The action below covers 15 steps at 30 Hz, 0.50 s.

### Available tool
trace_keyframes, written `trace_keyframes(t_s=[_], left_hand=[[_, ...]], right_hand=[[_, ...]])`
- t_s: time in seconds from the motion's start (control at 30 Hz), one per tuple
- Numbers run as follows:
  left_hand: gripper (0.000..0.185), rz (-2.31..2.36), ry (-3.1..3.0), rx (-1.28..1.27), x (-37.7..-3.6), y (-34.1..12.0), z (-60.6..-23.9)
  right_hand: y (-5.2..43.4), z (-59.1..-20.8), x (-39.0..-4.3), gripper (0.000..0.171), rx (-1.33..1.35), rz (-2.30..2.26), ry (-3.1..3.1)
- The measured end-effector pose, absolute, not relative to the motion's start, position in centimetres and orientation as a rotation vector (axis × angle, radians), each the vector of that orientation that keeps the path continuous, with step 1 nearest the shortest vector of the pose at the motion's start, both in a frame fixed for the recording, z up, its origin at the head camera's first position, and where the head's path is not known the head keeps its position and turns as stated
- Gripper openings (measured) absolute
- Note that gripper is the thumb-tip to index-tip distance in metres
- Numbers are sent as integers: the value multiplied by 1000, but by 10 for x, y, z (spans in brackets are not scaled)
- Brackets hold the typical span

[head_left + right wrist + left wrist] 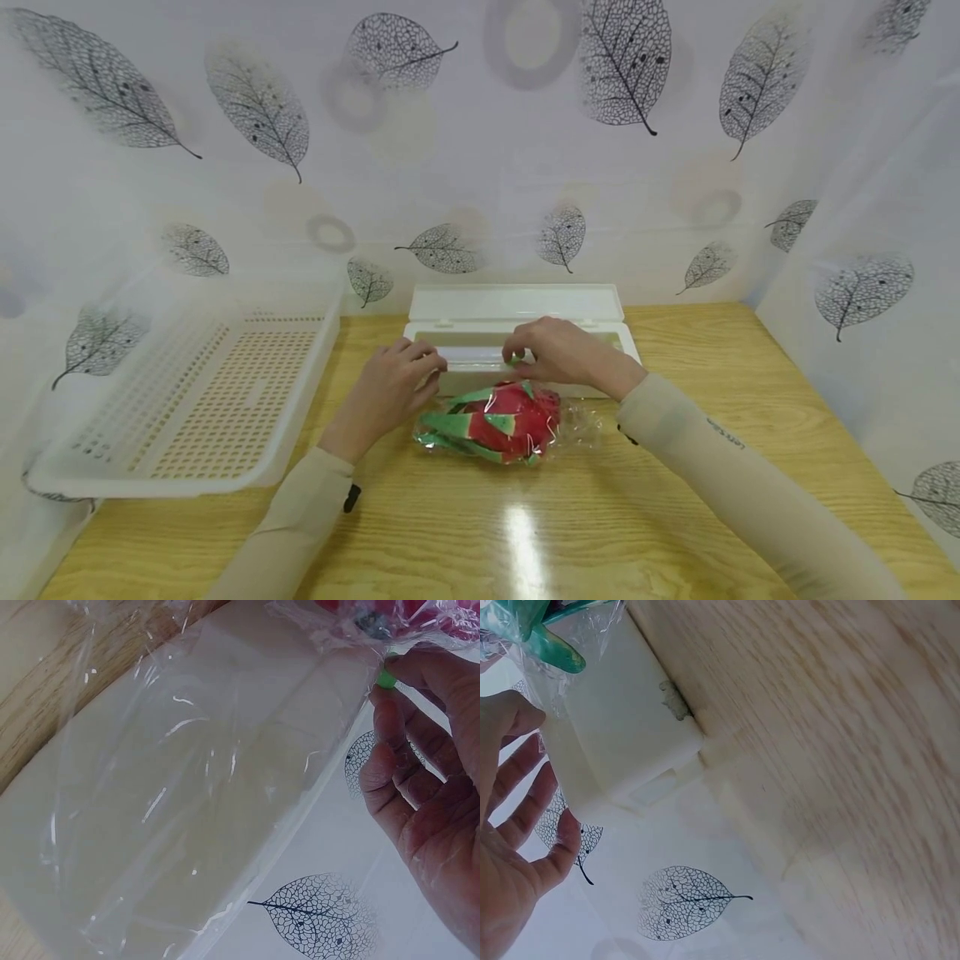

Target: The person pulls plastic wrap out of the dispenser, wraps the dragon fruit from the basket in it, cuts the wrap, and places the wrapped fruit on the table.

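A white lidded box (517, 388) stands at the back with its lid (516, 302) raised and a roll of clear cling film (468, 353) inside. In front of it lies a red and green dragon fruit (517, 421) in clear film. My right hand (562, 354) pinches a small green slider (387, 675) between thumb and fingertips at the box's front rim. My left hand (393, 383) is at the rim's left end, its fingers loosely bent and spread. In the left wrist view, its thumb (526, 714) touches the box edge beside the film.
A white perforated plastic basket (303, 442) stands on the left of the wooden table (712, 375). A pale curtain (480, 167) with a leaf print hangs behind and along both sides.
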State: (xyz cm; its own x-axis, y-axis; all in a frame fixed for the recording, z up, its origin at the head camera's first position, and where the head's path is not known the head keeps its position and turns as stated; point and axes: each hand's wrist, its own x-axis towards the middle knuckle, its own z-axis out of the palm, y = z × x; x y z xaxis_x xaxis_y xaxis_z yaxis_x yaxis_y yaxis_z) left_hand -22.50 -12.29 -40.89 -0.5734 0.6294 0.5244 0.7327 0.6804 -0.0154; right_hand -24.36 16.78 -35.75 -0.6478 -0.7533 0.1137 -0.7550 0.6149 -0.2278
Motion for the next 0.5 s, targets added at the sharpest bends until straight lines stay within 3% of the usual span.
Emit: trace_keyframes(t_s=[0.5], left_hand=[[8,-293,-2420,-1023,-224,-122,-409]], right_hand=[[169,-358,-242,13,1291,453,-2821]])
